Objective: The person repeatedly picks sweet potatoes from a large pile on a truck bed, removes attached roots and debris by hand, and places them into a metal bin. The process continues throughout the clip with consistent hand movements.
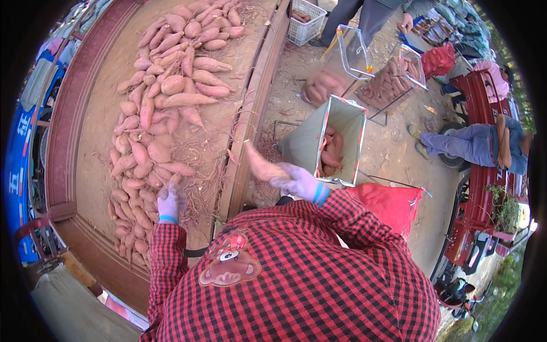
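Note:
My right hand, in a pale purple glove with a blue cuff, grips a long sweet potato by one end. The tuber is slightly blurred and juts out over the outer edge of the truck bed. My left hand, gloved alike, is at the heap of sweet potatoes on the bed. Its fingers touch the tubers; whether they close on one is unclear. Just past my right hand stands a grey-green bag held open by a rectangular frame, with several sweet potatoes inside.
The bed's wooden side rail runs before me. Beyond it stand two clear, framed bags of sweet potatoes, a white crate and a red mesh bag. One person leans at a red vehicle; another stands by the crate.

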Motion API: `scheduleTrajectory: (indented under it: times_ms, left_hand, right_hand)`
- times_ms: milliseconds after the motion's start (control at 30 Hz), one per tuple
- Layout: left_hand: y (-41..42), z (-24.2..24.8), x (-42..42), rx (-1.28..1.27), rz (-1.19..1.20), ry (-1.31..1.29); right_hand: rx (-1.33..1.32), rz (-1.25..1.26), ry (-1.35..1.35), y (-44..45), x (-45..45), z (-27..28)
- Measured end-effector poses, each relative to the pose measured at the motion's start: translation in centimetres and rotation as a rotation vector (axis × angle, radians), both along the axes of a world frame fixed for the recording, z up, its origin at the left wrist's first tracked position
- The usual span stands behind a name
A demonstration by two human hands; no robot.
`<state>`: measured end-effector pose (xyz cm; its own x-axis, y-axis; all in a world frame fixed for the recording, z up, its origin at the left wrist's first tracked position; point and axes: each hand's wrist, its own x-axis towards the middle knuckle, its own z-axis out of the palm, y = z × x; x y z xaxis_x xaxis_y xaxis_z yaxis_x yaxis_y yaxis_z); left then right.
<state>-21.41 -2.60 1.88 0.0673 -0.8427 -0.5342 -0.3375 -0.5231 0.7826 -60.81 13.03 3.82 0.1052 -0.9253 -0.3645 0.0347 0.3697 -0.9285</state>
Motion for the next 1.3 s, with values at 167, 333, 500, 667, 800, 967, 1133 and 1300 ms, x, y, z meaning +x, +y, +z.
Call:
scheduleTrajectory:
  times_ms: [167,333,500,667,800,967,1133,1300]
  left_hand:
    - [6.0,-3.2,3.6,0.254,0.024,0.068]
    - [9.7,-5.7,2.8,0.369,-0.153,0.057]
    - [10.4,-5.8,0.9,0.357,-0.253,0.043]
    - [10.2,-5.9,-0.5,0.341,-0.261,-0.027]
    - [9.0,-7.3,-2.2,0.384,-0.3,-0.043]
    - [7.0,-9.1,-4.7,0.451,-0.402,-0.077]
    - [5.4,-9.7,-7.0,0.475,-0.475,-0.113]
    - [4.6,-10.1,-9.1,0.473,-0.52,-0.125]
  right_hand:
    - [0.135,-0.562,-0.459,6.6,-9.2,-0.8]
    - [-0.003,-0.465,-0.896,8.2,-10.6,-0.2]
    - [-0.034,-0.376,-0.974,7.2,-10.2,0.7]
    - [-0.073,-0.372,-0.902,8.0,-12.3,0.5]
    - [-0.07,-0.747,-0.861,12.2,-14.1,-2.0]
    - [0.056,-1.35,-0.583,23.2,-15.0,-7.3]
    - [0.136,-2.08,-0.213,35.9,-16.5,-11.1]
    - [0.506,-2.086,0.729,48.0,-21.8,-9.7]
